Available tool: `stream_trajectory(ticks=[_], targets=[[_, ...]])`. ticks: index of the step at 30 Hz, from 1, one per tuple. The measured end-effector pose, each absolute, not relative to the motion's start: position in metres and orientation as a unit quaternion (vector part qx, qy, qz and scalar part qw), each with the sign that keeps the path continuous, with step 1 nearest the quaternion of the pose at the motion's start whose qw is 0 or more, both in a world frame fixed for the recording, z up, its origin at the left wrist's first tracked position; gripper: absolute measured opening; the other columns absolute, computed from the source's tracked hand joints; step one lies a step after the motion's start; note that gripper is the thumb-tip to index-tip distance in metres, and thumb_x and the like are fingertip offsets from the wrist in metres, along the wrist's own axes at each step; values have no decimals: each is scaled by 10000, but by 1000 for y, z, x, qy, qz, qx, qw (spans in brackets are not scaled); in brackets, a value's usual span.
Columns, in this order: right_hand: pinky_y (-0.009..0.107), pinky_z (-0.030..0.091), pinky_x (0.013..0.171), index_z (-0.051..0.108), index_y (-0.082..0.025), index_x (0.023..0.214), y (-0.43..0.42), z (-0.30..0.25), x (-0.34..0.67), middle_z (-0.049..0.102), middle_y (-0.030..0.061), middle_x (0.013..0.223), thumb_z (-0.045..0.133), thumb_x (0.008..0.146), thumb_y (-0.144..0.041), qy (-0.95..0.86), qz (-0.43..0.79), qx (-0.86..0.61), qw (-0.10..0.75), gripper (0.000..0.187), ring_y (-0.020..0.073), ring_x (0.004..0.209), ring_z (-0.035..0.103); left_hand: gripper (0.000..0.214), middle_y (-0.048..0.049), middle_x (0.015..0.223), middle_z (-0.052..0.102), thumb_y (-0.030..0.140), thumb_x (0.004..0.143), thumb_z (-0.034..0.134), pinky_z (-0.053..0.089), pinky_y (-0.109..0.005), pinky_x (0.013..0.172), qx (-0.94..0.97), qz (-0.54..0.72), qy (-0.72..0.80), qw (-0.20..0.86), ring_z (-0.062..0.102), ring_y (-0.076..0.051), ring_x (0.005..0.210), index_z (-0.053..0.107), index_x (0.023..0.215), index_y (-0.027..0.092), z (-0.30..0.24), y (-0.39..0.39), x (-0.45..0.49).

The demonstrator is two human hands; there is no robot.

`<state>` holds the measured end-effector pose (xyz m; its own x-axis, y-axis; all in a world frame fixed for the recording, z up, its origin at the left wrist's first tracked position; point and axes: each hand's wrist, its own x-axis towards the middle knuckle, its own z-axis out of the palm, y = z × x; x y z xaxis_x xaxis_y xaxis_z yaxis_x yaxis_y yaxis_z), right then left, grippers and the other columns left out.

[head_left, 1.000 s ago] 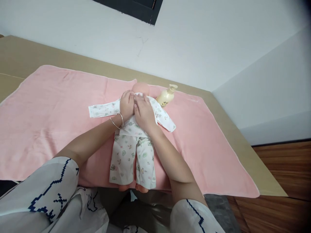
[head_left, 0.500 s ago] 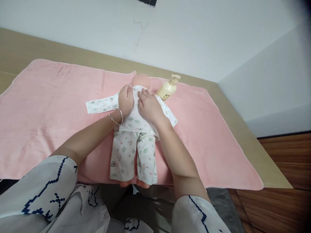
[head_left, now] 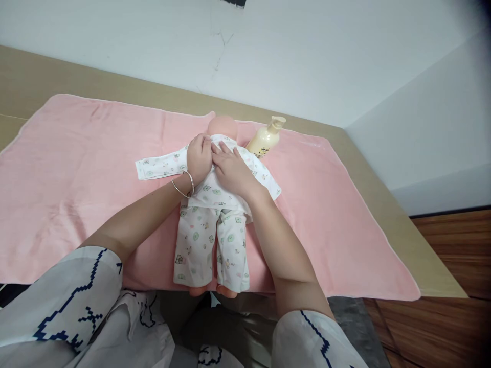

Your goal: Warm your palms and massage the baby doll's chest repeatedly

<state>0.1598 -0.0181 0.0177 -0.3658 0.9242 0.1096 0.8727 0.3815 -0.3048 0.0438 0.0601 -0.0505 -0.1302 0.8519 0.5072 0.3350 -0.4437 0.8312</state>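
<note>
A baby doll (head_left: 224,125) lies on its back on a pink towel (head_left: 76,168), head away from me. It wears a white printed top and matching trousers (head_left: 209,240). Both my hands rest on its chest near the collar. My left hand (head_left: 199,158), with a bangle on the wrist, has its fingers curled and gripping the top's fabric. My right hand (head_left: 230,171) presses on the top beside it, fingers together and bent at the collar. One empty sleeve (head_left: 159,167) lies stretched out to the left.
A cream pump bottle (head_left: 265,140) stands on the towel just right of the doll's head. The towel covers a tan table (head_left: 402,225) set against a white wall. Wooden floor shows at the right. My patterned white sleeves fill the foreground.
My right hand slid a little toward the collar and closer to my left hand. The view shifted slightly; the doll and bottle stayed where they were.
</note>
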Motion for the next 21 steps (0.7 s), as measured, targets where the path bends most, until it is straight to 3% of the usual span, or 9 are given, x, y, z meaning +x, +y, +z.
stream_trajectory(ticks=[3, 6, 9, 13, 16, 19, 21], targets=[[579, 162, 1281, 425, -197, 1528, -3, 10, 175, 309, 66, 1659, 331, 1003, -296, -796, 120, -568, 171, 542, 288, 1574, 195, 544, -58, 942, 670, 669, 1014, 256, 472, -409, 895, 627, 582, 467, 222, 589, -199, 923, 556, 883, 236, -51, 60, 43], [573, 237, 1253, 383, -64, 1533, 3, 2, 182, 335, 193, 1629, 323, 1017, -406, -733, 100, -643, 199, 622, 345, 1539, 278, 475, -70, 975, 678, 589, 1039, 278, 472, -420, 921, 627, 593, 458, 214, 611, -226, 979, 563, 886, 241, -50, 56, 44], [592, 282, 1219, 407, 1, 1500, -9, 3, 170, 413, 258, 1566, 309, 1009, -311, -721, 58, -663, 193, 589, 382, 1490, 362, 427, -83, 970, 680, 510, 1050, 296, 482, -419, 908, 629, 590, 461, 207, 617, -230, 967, 566, 879, 227, -49, 54, 44], [611, 199, 1255, 465, -97, 1489, -20, 11, 153, 388, 163, 1609, 347, 956, -172, -800, 69, -576, 154, 551, 337, 1538, 282, 411, -87, 980, 687, 513, 1046, 346, 473, -409, 907, 637, 574, 465, 221, 593, -203, 935, 582, 918, 202, -49, 57, 43], [595, 158, 1276, 471, -173, 1495, -10, 9, 162, 373, 89, 1629, 362, 977, -231, -820, 94, -541, 163, 532, 290, 1558, 245, 396, -88, 1028, 692, 535, 1027, 394, 449, -416, 952, 641, 565, 462, 236, 587, -206, 983, 587, 959, 195, -50, 60, 42], [520, 248, 1264, 451, -138, 1503, 0, 4, 175, 364, 118, 1630, 342, 1014, -342, -779, 89, -585, 208, 541, 281, 1544, 280, 334, -91, 1057, 687, 506, 1001, 398, 446, -470, 978, 650, 560, 466, 216, 590, -252, 1041, 589, 967, 234, -50, 59, 42], [498, 342, 1209, 500, -111, 1454, -1, 5, 177, 461, 165, 1563, 290, 1029, -337, -746, 56, -627, 219, 525, 299, 1479, 396, 247, -90, 1098, 678, 436, 975, 428, 421, -511, 1033, 674, 550, 468, 158, 566, -278, 1119, 599, 974, 257, -47, 54, 42]])
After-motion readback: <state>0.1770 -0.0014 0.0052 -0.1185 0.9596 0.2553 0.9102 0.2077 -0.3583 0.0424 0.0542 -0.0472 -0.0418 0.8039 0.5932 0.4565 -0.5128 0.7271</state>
